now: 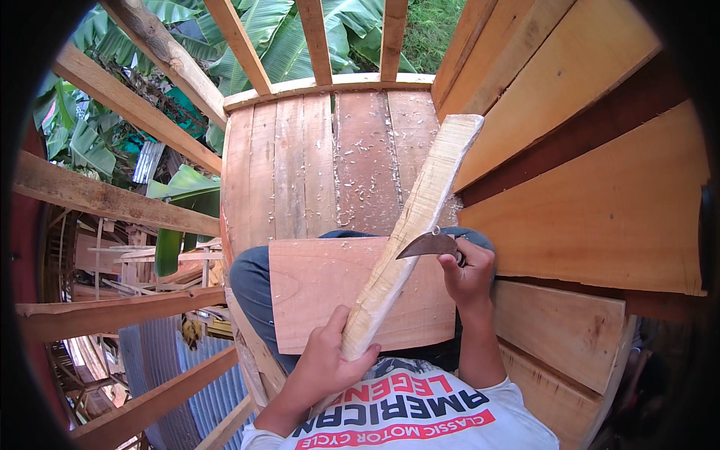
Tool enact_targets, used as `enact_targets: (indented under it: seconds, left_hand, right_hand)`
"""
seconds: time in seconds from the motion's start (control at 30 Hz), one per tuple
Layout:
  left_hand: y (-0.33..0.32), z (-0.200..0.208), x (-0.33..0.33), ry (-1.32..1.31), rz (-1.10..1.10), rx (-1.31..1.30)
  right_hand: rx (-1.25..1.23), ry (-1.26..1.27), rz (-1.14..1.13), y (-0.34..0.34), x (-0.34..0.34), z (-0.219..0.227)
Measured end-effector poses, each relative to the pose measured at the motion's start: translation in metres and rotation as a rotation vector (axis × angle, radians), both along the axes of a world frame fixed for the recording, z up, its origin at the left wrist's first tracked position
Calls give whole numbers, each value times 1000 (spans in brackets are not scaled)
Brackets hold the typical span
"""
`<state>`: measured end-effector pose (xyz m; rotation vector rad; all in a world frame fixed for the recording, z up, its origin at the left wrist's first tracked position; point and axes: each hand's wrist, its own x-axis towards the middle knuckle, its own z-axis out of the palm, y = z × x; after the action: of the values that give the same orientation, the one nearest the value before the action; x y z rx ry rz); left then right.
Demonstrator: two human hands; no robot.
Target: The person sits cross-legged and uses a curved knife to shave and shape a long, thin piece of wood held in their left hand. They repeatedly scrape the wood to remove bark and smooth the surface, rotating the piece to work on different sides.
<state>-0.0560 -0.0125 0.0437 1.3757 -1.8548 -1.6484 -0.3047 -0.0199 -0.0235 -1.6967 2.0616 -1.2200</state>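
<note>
A long pale strip of wood [409,217] slants up and to the right across my lap, its far end over the floorboards. My left hand [330,360] is closed round its near end. In my right hand [469,271] is a short curved knife [429,244], gripped by the handle, which the fingers mostly hide. The dark hooked blade lies across the middle of the strip, at its right edge; a small curl of shaving shows just above it. Beneath the strip, a flat square wooden board [315,285] rests over my thighs.
Plank flooring [300,172] scattered with wood shavings stretches ahead of me. Wooden rails [120,199] stand along the left and far sides, with banana leaves and corrugated metal sheets [169,375] beyond. A plank wall [577,210] rises close on my right.
</note>
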Motion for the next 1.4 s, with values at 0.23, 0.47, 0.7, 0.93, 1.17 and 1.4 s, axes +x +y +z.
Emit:
enact_targets:
  seconds: [0.23,0.47,0.7,0.93,1.17,1.4]
  left_hand:
    - [9,3,10,-44,-10,140]
    - [0,-14,9,-33,73,80]
    - [-6,-6,-3,-6,79,15]
    - [-1,-4,1,-30,53,96]
    - [3,-1,0,-36,77,149]
    - [15,1,12,-69,4,196]
  right_hand:
    - [-27,-327,-282,-6,-45,-19]
    - [69,-160,140,17,1,3]
    - [90,33,214,11,22,0]
    - [24,45,103,-2,4,-5]
    - [98,94,31,0,-3,-6]
    - [47,-284,-339,-10,-54,-21]
